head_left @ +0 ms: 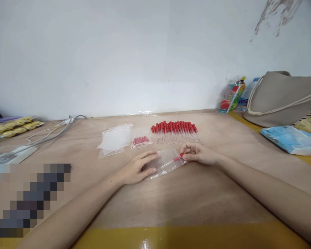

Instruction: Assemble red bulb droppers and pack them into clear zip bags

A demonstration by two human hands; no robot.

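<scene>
A small clear zip bag [166,163] lies on the wooden table [197,197] between my hands. My left hand [138,168] rests on the bag's left end, fingers stretched out and pressing it flat. My right hand [198,153] is closed in a pinch on a red-capped dropper [178,158] whose tip sits in the bag's mouth. Just behind lies a row of several red-capped glass droppers [175,131]. Left of the row sits a filled bag of droppers [141,141] and a pile of empty clear bags [115,139].
A beige handbag [282,97], bottles [234,95] and a blue packet [291,139] stand at the right by the wall. Cables and a power strip [18,154] lie at the left, with yellow packets [15,126] behind. A blurred patch covers the lower left.
</scene>
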